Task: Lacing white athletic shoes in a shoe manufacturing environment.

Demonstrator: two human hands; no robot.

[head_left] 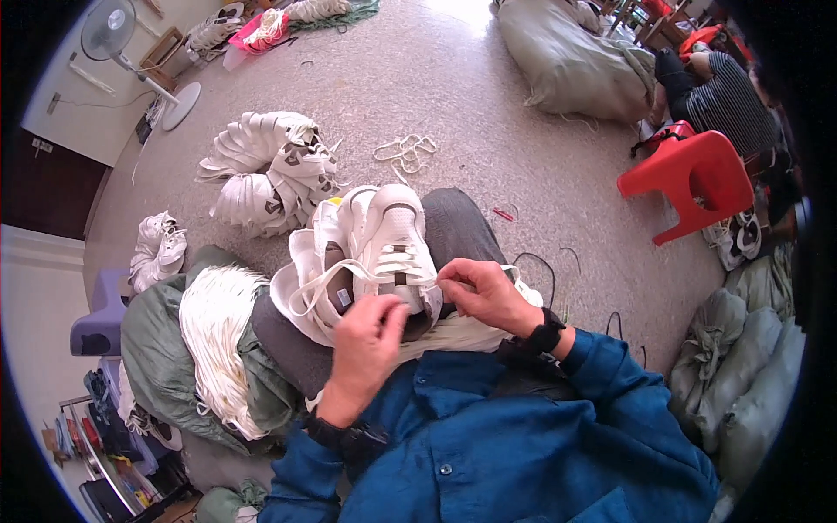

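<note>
A white sneaker (399,228) rests on my lap, toe pointing away from me, its upper eyelets laced. Other white shoes (307,261) sit against its left side. My right hand (490,296) is at the sneaker's right edge, thumb and finger pinched on a white shoelace (417,277). Over the near end, by the tongue, my left hand (364,342) has its fingers drawn together; whatever is between them is hidden. A loose loop of lace stands up just beyond that hand, on the left. More white laces (458,336) lie across my lap.
On my left, a bundle of white laces (218,336) lies on a green sack (157,349). Rows of white shoes (261,179) stand on the floor ahead. A red stool (697,183), a seated person (728,100) and stuffed sacks (575,61) are at right.
</note>
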